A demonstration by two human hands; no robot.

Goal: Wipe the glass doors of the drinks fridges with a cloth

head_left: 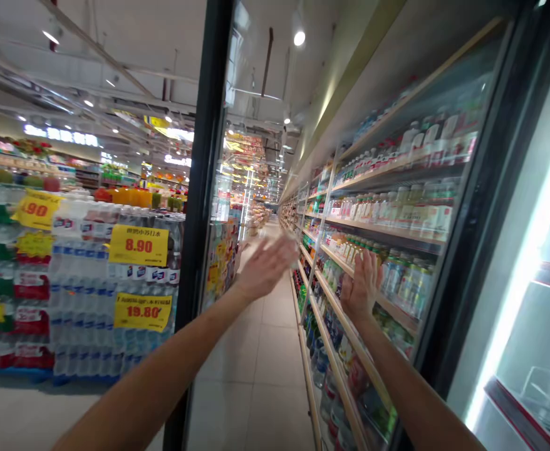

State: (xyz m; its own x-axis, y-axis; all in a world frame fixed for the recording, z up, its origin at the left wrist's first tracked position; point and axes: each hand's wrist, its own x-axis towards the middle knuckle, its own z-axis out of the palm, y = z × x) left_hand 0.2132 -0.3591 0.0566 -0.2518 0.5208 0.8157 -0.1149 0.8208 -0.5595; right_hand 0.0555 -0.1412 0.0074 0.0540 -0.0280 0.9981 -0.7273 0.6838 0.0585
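Observation:
Before me is a tall glass door [275, 351] in a black frame [207, 150]. My left hand [268, 263] is raised at the glass, palm down, with its fingers stretched out and smeared by motion. A pale blur shows at its fingertips, too unclear to name. My right hand [360, 288] is upright at the right part of the pane, with its fingers extended and nothing visible in them. It looks to be at or against the glass; I cannot tell if it touches. Shelves of bottled drinks [406, 210] appear in or through the glass behind it.
At the left stand stacked packs of bottled water [82, 300] with yellow price signs [138, 245]. Close on the right is a lit cooler interior with a shelf [529, 407] and a bright light strip [514, 282]. A tiled aisle floor [256, 300] runs away beyond the glass.

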